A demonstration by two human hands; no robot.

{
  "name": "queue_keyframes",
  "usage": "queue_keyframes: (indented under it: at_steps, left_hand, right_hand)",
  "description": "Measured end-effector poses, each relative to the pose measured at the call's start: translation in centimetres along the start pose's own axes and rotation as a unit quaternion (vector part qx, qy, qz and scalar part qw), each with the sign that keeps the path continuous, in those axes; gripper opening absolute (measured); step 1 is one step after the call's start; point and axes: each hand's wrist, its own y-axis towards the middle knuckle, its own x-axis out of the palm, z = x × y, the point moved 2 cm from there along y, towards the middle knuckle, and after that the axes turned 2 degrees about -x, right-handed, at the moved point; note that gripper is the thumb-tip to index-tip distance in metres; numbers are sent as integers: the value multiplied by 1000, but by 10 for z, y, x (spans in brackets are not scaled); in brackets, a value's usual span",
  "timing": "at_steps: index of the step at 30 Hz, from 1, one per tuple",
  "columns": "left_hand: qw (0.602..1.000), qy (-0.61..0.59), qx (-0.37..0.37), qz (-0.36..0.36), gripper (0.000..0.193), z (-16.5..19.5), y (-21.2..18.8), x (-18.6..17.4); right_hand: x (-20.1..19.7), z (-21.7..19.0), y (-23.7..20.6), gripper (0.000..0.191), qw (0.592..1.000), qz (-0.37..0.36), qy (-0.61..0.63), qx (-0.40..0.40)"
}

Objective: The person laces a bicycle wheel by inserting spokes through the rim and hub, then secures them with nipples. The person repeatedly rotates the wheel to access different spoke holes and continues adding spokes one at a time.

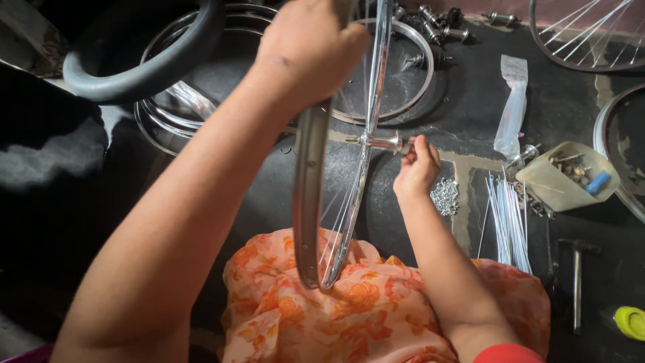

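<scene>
A bicycle wheel rim [309,195] with thin spokes stands upright on edge, its lower part resting on my lap, which is covered in orange flowered cloth [376,309]. My left hand [306,47] grips the top of the rim. My right hand [418,165] pinches the end of the shiny metal hub axle [379,142] at the wheel's centre.
On the dark floor lie a bundle of loose spokes [508,222], a pile of small nipples [445,196], a tray of small parts [564,176], a clear plastic bag [512,107], a hammer [576,275], stacked rims [176,111], a black tyre [148,70], several hubs [440,27] and other wheels [591,33].
</scene>
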Motion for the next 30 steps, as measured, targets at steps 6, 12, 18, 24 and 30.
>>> queue_keyframes:
  at_steps: [6,12,18,24,30]
  left_hand:
    - [999,-21,-11,-28,41,10,4,2]
    - [999,-30,25,0,38,0,6,-2]
    - [997,-41,-55,-32,47,-9,-1,-17]
    - [995,12,-84,-44,50,-18,-6,-19]
    - [997,-3,-64,-42,46,-19,-3,-13]
  right_hand:
    - [23,11,-19,15,998,47,-11,35]
    - [22,-4,-12,17,996,50,-69,1]
    - [32,1,-12,14,990,14,-132,-43]
    - [28,4,-9,12,991,-9,-133,11]
    - [27,-1,-4,14,988,-14,-155,1]
